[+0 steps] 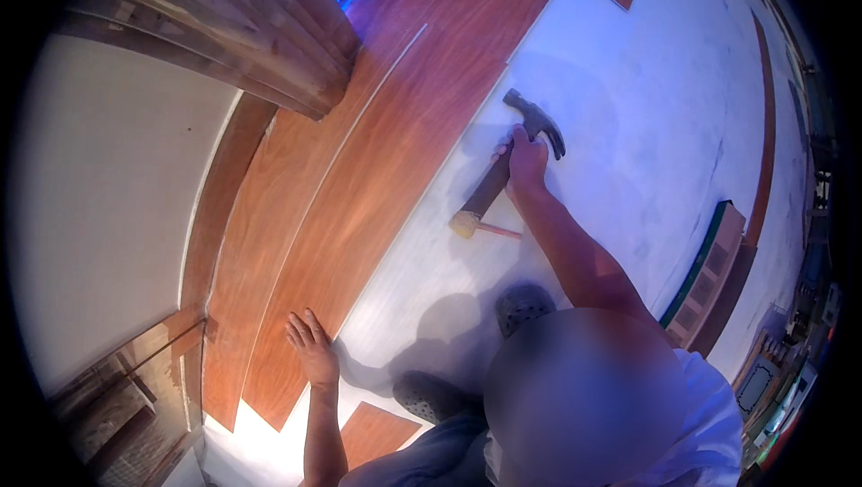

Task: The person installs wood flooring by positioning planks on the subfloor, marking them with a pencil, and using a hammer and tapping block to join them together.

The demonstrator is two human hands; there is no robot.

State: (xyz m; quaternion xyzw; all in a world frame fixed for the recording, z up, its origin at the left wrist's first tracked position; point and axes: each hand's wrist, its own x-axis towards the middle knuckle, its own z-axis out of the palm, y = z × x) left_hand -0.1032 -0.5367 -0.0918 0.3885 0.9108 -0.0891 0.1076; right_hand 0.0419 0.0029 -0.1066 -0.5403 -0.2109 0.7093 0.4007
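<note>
In my right hand point(527, 160) is a claw hammer point(488, 187), gripped close below its dark metal head. Its brown handle slants down to the left and ends in a pale, worn butt. Beside the butt, a thin reddish stick point(499, 231) lies on the white underlay point(628, 128). My left hand point(312, 345) rests with fingers outstretched on a reddish-brown wood floor plank point(334, 245), near the plank's edge by the underlay. A narrow light gap point(310, 191) runs between this plank and the one nearer the wall.
A wooden door frame post point(305, 47) stands at the upper left beside a pale wall point(117, 173). A loose plank piece point(377, 433) lies near my knees. At the right lies a long carton point(705, 276) with a green edge. Clutter lines the far right edge.
</note>
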